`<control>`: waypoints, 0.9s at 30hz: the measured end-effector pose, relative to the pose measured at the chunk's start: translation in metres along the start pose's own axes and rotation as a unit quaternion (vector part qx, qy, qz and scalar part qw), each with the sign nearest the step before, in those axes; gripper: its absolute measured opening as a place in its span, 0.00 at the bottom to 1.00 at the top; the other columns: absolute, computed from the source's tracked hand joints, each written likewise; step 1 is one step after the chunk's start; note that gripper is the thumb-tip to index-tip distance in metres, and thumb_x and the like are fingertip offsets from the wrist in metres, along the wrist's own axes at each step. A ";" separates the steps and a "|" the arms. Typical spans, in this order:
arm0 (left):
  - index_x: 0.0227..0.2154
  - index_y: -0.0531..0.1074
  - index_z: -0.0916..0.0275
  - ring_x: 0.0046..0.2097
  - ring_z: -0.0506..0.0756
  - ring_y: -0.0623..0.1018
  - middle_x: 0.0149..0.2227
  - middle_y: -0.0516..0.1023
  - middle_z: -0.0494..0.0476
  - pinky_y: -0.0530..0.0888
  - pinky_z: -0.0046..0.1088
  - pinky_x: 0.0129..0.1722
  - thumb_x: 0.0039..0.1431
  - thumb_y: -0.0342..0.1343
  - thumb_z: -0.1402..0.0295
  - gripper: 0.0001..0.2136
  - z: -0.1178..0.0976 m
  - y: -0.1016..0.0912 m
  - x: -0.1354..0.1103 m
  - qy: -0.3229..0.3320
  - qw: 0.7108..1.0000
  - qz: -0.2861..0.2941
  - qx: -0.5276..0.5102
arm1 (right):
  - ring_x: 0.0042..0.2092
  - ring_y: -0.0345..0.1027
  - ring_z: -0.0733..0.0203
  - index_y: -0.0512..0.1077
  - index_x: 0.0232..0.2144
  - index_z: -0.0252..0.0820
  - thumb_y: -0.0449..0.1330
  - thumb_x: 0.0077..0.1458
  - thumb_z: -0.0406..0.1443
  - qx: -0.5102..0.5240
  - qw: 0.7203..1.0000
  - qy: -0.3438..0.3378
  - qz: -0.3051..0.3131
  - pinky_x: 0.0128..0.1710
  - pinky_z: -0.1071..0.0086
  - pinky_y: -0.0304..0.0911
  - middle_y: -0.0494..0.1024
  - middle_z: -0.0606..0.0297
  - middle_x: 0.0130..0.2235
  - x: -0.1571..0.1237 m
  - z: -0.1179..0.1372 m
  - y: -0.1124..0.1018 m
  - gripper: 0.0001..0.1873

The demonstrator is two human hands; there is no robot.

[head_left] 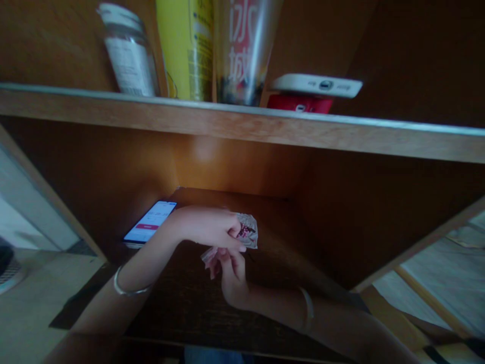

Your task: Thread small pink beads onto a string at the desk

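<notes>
The left hand (206,227) and right hand (229,275) pinch a crinkled foil packet (249,231) holding pink granules (243,231) above the bench (170,313). A lit smartphone (149,222) lies at their ten o'clock.

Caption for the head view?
Left hand and right hand hold a foil wrapper inside a wooden shelf unit, a lit phone lying behind them.

**Clutter sitting up high, a screen glowing below**

A lit smartphone (149,222) is lying on the dark wooden desk (265,212) beneath a wooden shelf (227,121). On the shelf, a labelled jar (129,50), a yellow box (185,45) and a clear cup (242,50) are standing near a white power bank (316,85) resting on a red object (299,103).
</notes>
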State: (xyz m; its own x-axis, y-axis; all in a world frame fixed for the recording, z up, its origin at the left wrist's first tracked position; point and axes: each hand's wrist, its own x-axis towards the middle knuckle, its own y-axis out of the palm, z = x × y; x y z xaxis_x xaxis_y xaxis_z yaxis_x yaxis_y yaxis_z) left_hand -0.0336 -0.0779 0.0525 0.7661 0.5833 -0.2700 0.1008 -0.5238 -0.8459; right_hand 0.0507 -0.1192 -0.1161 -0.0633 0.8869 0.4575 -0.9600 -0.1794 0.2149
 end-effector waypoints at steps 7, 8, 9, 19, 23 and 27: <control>0.21 0.71 0.64 0.20 0.46 0.67 0.18 0.70 0.49 0.58 0.20 0.20 0.61 0.46 0.61 0.17 0.014 0.014 -0.004 0.038 0.991 -0.104 -0.080 | 0.20 0.58 0.71 0.66 0.21 0.39 0.50 0.61 0.43 -0.044 0.997 -0.030 0.047 0.20 0.75 0.55 0.67 0.69 0.19 0.009 0.024 -0.016 0.20; 0.22 0.71 0.64 0.21 0.46 0.68 0.18 0.70 0.49 0.58 0.20 0.20 0.61 0.46 0.60 0.17 0.015 0.019 -0.005 0.047 0.985 -0.128 -0.106 | 0.20 0.58 0.72 0.66 0.20 0.39 0.51 0.61 0.43 -0.044 0.997 -0.025 0.055 0.20 0.75 0.55 0.67 0.69 0.19 0.010 0.029 -0.019 0.21; 0.23 0.71 0.64 0.22 0.47 0.68 0.19 0.70 0.49 0.59 0.21 0.21 0.61 0.47 0.60 0.17 0.015 0.025 -0.005 0.056 0.978 -0.149 -0.133 | 0.20 0.58 0.72 0.66 0.20 0.39 0.51 0.61 0.44 -0.041 0.997 -0.017 0.066 0.20 0.76 0.55 0.67 0.69 0.19 0.010 0.034 -0.022 0.20; 0.23 0.65 0.63 0.24 0.47 0.68 0.20 0.67 0.47 0.63 0.21 0.23 0.58 0.50 0.54 0.17 0.040 0.120 0.016 0.027 0.902 -0.152 -0.403 | 0.17 0.56 0.73 0.71 0.25 0.37 0.51 0.58 0.51 -0.053 0.975 0.181 0.118 0.16 0.77 0.54 0.67 0.70 0.18 -0.022 0.036 -0.060 0.24; 0.23 0.65 0.63 0.21 0.47 0.67 0.18 0.66 0.47 0.63 0.22 0.21 0.54 0.51 0.49 0.20 0.047 0.139 0.027 0.006 0.852 -0.200 -0.484 | 0.17 0.56 0.74 0.70 0.25 0.36 0.51 0.57 0.53 -0.061 0.969 0.194 0.140 0.16 0.78 0.53 0.66 0.71 0.17 -0.019 0.031 -0.062 0.26; 0.20 0.63 0.63 0.19 0.47 0.66 0.16 0.66 0.48 0.63 0.23 0.20 0.52 0.51 0.48 0.21 0.058 0.147 0.033 -0.015 0.834 -0.213 -0.509 | 0.16 0.55 0.74 0.69 0.23 0.37 0.52 0.57 0.52 -0.047 0.963 0.209 0.162 0.15 0.79 0.52 0.66 0.72 0.17 -0.010 0.026 -0.058 0.25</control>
State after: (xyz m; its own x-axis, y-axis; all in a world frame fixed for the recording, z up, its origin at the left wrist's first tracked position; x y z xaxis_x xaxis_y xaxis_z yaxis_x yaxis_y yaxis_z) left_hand -0.0309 -0.0993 -0.1072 0.5088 0.8581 -0.0687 0.8579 -0.5121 -0.0423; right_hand 0.1144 -0.1283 -0.1112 -0.4496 0.8880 0.0964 -0.8903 -0.4542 0.0316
